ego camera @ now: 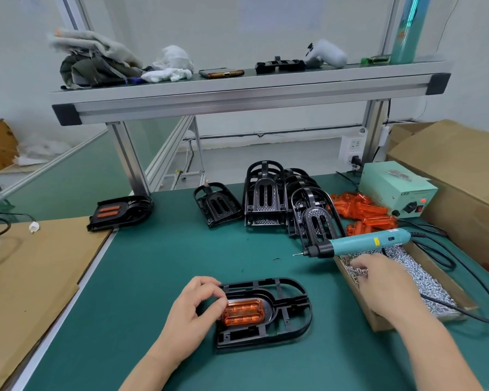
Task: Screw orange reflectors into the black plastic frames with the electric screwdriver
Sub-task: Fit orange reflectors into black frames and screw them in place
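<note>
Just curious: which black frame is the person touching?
The frame lying flat nearest the person, under the left hand, orange reflector in it; the other frames sit untouched farther back.

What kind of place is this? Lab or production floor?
Likely a factory assembly station: stacked black frames, a boxful of loose screws, and a corded electric screwdriver on the bench.

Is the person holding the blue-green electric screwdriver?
No, the blue-green electric screwdriver lies untouched while the right hand reaches into the cardboard box of silver screws.
</note>
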